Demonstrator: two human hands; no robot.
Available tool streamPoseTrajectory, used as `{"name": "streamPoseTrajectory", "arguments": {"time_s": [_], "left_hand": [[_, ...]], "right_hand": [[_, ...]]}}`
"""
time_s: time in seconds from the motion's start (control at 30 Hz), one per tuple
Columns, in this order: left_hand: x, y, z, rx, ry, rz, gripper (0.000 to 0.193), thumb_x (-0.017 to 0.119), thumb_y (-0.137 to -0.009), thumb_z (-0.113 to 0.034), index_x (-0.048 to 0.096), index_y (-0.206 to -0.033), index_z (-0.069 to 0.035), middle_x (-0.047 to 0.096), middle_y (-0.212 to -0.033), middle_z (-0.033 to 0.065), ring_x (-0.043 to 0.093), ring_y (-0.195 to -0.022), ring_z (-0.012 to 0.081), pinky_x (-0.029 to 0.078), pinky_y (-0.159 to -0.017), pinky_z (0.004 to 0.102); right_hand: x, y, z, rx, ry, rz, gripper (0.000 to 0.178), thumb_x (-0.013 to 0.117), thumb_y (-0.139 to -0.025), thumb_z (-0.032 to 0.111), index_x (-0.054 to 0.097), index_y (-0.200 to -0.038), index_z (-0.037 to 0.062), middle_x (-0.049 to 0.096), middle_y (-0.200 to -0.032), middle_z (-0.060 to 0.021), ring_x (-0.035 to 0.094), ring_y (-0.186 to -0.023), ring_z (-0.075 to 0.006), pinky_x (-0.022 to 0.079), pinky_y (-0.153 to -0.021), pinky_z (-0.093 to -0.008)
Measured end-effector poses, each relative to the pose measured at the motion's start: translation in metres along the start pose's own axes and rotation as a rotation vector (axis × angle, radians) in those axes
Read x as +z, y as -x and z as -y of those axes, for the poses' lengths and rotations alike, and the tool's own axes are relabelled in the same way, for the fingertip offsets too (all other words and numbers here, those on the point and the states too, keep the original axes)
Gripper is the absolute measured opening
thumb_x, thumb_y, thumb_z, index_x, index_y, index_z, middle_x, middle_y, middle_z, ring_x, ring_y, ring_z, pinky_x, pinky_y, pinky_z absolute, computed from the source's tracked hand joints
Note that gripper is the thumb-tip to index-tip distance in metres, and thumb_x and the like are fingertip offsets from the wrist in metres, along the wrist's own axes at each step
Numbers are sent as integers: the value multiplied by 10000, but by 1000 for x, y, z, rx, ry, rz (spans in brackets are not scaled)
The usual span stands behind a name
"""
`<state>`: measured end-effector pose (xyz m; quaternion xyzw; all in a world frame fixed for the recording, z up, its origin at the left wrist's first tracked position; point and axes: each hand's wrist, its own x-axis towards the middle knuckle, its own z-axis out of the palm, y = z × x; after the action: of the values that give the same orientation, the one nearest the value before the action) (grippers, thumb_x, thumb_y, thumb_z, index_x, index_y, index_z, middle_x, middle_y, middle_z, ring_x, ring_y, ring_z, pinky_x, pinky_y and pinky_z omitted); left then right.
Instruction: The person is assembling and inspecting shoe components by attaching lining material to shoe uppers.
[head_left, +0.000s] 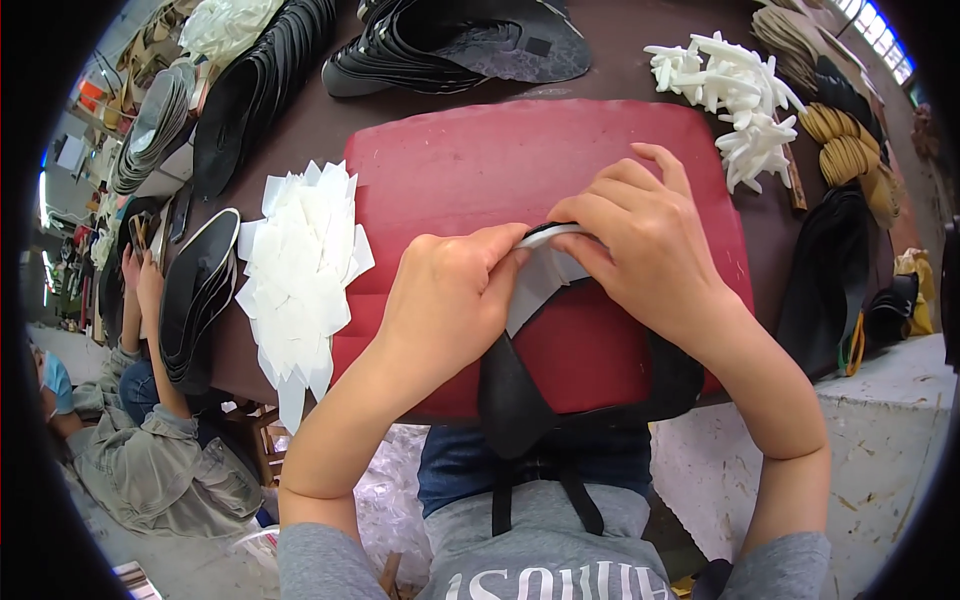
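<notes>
Cluttered shelves and stacked materials are surrounding a brown surface [620, 80], and a red pad [520, 150] is lying on it before me. Over the near part of the red pad I am holding a black piece [515, 395] with a pale inner side, its dark ends hanging down around the pad's near edge. My left hand [440, 300] is pinching the piece's white-edged rim [552, 233] between thumb and curled forefinger. My right hand [645, 225] is pinching the same rim just to the right, its other fingers spreading loosely above the pad. A heap of white cut pieces [300, 280] is lying just left of the red pad, and nested black pieces [195, 300] are resting farther left. A black stack [460, 50] is standing beyond its far edge. White rolled bits [735, 100] are heaping by its far right corner, and tan bundles [840, 135] are lying farther right. A co-worker [155, 465] is sitting well to its left.
</notes>
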<state>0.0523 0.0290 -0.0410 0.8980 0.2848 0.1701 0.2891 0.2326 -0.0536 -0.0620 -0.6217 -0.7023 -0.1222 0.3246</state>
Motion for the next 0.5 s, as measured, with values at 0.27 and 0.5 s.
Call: {"name": "streamPoseTrajectory", "arguments": {"time_s": [0.27, 0.5], "left_hand": [[-9, 4, 9, -182, 225, 59, 238, 655, -831, -43, 716, -1045, 41, 730, -780, 94, 554, -537, 117, 443, -510, 243], [-7, 2, 15, -296, 431, 105, 227, 646, -839, -30, 726, -1042, 34, 708, -755, 53, 550, -598, 71, 426, -534, 199]], "right_hand": [[8, -3, 9, -144, 75, -203, 93, 743, -741, 111, 700, -823, 103, 655, -793, 16, 587, -822, -161, 344, -1048, -464], [27, 5, 10, -375, 128, -199, 62, 734, -748, 97, 686, -787, 101, 674, -832, 8, 594, -814, -159, 337, -1041, -490]]}}
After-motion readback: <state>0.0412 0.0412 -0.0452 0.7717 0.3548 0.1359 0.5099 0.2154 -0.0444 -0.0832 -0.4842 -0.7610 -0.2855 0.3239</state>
